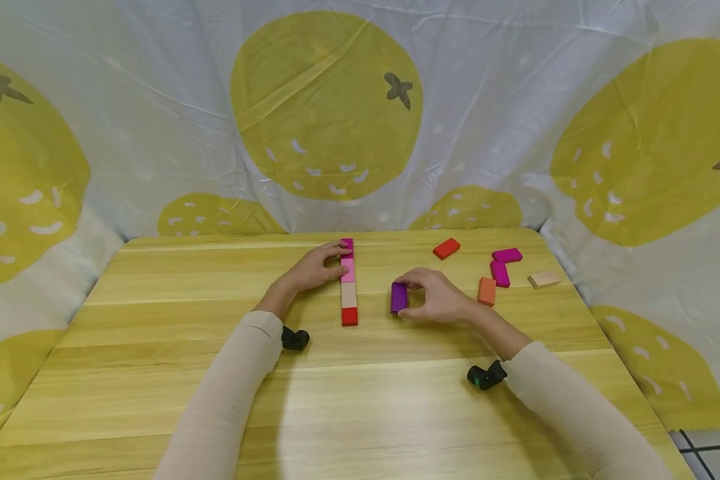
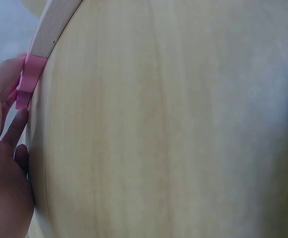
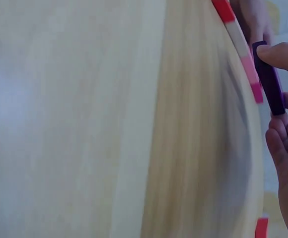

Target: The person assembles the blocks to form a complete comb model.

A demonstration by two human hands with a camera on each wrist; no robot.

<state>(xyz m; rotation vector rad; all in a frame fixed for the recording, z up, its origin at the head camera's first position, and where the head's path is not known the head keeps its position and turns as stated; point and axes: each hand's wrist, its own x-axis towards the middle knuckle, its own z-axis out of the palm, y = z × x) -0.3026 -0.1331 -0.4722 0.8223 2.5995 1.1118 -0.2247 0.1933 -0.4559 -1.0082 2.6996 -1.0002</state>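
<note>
A straight row of small blocks runs away from me on the table: a red block (image 1: 349, 317) nearest, then a beige block (image 1: 349, 295), a pink block (image 1: 348, 270) and a magenta block (image 1: 348, 245) farthest. My left hand (image 1: 315, 268) lies at the row's left side, its fingers fairly straight. Its fingertips touch the magenta block, while the thumb lies against the pink one. Right of the row, my right hand (image 1: 441, 298) pinches a purple block (image 1: 399, 298) between thumb and fingers at its two ends. A gap separates the purple block from the row.
Loose blocks lie farther right: a red block (image 1: 447, 249), two magenta blocks (image 1: 507, 255), an orange block (image 1: 487, 291) and a beige block (image 1: 543, 279). Behind the wooden table (image 1: 156, 373) hangs a fruit-patterned cloth (image 1: 174, 100).
</note>
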